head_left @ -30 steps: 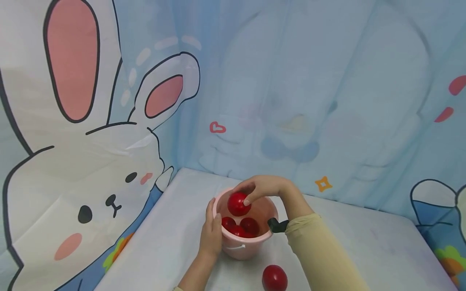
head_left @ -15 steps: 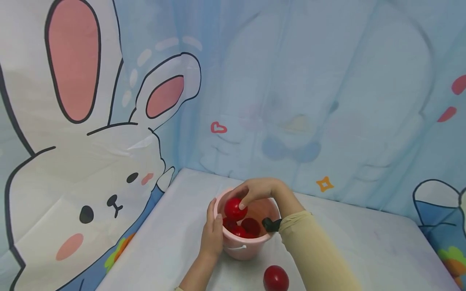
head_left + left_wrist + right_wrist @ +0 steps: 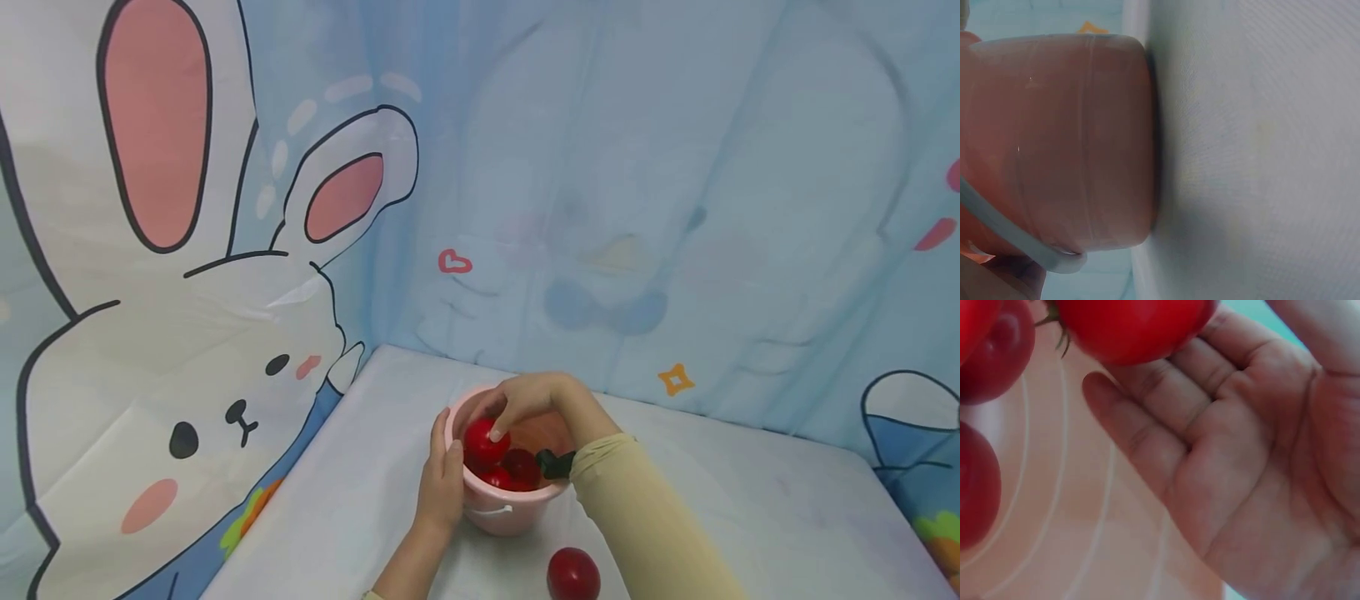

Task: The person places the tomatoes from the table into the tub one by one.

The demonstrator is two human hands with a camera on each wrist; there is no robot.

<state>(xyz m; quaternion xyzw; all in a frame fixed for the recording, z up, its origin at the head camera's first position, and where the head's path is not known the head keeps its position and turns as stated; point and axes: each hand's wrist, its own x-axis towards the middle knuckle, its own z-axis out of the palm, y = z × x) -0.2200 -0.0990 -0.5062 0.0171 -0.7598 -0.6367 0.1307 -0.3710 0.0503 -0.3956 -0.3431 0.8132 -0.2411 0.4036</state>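
A pink bucket [image 3: 501,518] with a white handle [image 3: 1007,222] stands upright on the white-covered table. My left hand [image 3: 440,487] holds its left side, thumb near the rim; in the left wrist view, part of a hand [image 3: 1007,278] shows beside the bucket wall. My right hand [image 3: 528,400] reaches in over the rim and pinches a bright red tomato [image 3: 1138,328] between thumb and fingers, its green stem end showing in the right wrist view. Below it in the bucket lie several round red fruits [image 3: 521,468], partly hidden by the held tomato.
Another dark red round fruit [image 3: 573,573] lies on the table in front of the bucket. A white cover [image 3: 720,500] spreads over the table. Behind it hangs a blue cloth [image 3: 675,167] with cartoon prints, including a large rabbit [image 3: 217,358] on the left.
My right hand has lowered the tomato deeper into the bucket and slightly left, down to the other fruits. My left hand keeps its hold on the bucket.
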